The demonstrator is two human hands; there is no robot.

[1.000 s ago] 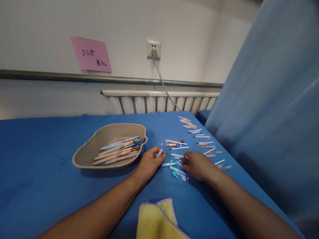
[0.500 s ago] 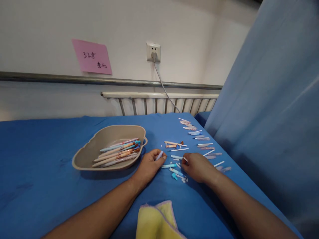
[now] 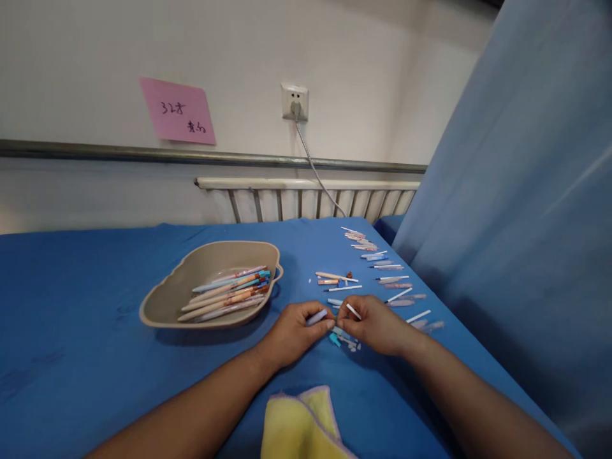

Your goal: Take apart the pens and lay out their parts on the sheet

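Observation:
My left hand (image 3: 297, 333) is closed around a pale lilac pen barrel (image 3: 316, 317), which sticks up between thumb and forefinger. Close beside it, my right hand (image 3: 375, 324) pinches a thin white pen refill (image 3: 354, 311). The fingertips of both hands nearly meet over loose pen parts, partly hiding them. Below the fingers lie a turquoise pen piece (image 3: 335, 339) and several small white bits (image 3: 352, 347). Just beyond the hands are a white refill with a dark tip (image 3: 343, 289), an orange-brown barrel (image 3: 327, 282) and a beige barrel (image 3: 327, 275).
A beige basin (image 3: 149, 316) holding several assembled pens (image 3: 224, 299) stands to the left. Groups of pen parts (image 3: 400, 303) line the table's right edge. A yellow cloth (image 3: 296, 427) lies in front. A blue curtain (image 3: 516, 191) hangs at the right.
My left hand has moved right with the lilac barrel, close to my right hand. My right hand has shifted slightly left, still pinching the refill. The hands now cover more loose parts.

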